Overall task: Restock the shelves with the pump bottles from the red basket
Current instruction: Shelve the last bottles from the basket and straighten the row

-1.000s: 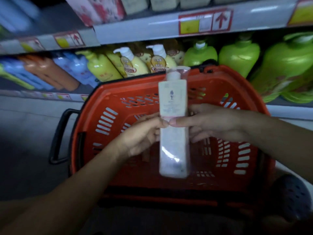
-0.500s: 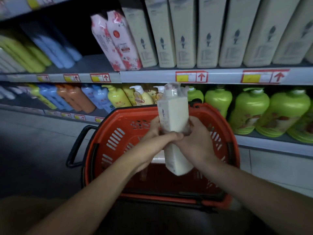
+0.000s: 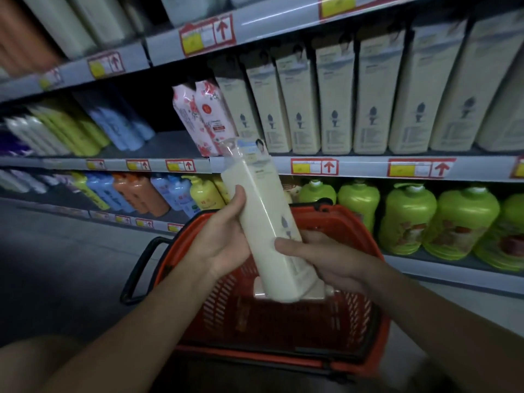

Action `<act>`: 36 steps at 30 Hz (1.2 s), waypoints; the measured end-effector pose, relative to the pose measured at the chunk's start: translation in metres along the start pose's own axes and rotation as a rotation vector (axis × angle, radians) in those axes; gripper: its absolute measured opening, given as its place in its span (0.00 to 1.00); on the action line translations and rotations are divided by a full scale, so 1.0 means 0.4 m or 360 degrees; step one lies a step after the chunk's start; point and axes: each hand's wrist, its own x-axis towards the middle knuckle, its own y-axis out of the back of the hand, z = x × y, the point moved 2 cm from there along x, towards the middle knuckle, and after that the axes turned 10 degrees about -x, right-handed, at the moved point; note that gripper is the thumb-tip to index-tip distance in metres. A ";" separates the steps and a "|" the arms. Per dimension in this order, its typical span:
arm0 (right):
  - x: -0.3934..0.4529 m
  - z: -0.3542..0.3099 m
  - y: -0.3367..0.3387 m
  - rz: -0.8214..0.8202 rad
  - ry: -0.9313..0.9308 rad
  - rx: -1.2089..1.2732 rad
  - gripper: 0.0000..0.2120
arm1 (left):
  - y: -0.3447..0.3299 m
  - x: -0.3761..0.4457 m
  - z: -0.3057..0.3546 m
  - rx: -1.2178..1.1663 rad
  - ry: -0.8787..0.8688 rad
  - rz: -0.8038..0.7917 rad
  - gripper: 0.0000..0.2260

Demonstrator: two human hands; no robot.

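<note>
Red up-arrow signs on shelf-edge price tags (image 3: pixel 314 167), all printed text too blurred to read

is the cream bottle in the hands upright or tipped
Tipped: the cream bottle leans with its pump top up-left, base down-right, gripped by the left hand and right hand.

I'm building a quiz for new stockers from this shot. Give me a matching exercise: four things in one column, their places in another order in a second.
1. cream pump bottle
2. red basket
3. green jugs
4. pink refill packs

A. lower shelf, right
B. middle shelf, left of the cream boxes
C. held in left hand and right hand
D. on the floor, under the hands

1-C, 2-D, 3-A, 4-B
</note>
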 end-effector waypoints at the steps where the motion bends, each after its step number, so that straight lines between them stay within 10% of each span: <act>1: 0.000 -0.008 -0.007 -0.0094 0.0002 0.0017 0.22 | 0.000 -0.004 -0.003 -0.0106 0.0031 -0.0033 0.24; 14: 0.034 -0.012 -0.077 0.0657 0.0340 -0.0227 0.36 | -0.061 -0.027 0.058 0.1175 -0.0235 0.0252 0.27; 28: -0.238 -0.258 0.018 0.1441 0.0925 -0.0726 0.43 | -0.373 -0.065 0.102 0.1349 -0.0769 -0.0247 0.35; 36: -0.508 -0.518 0.137 0.2171 0.1198 -0.1121 0.27 | -0.759 -0.050 0.084 0.1188 -0.1343 -0.0751 0.37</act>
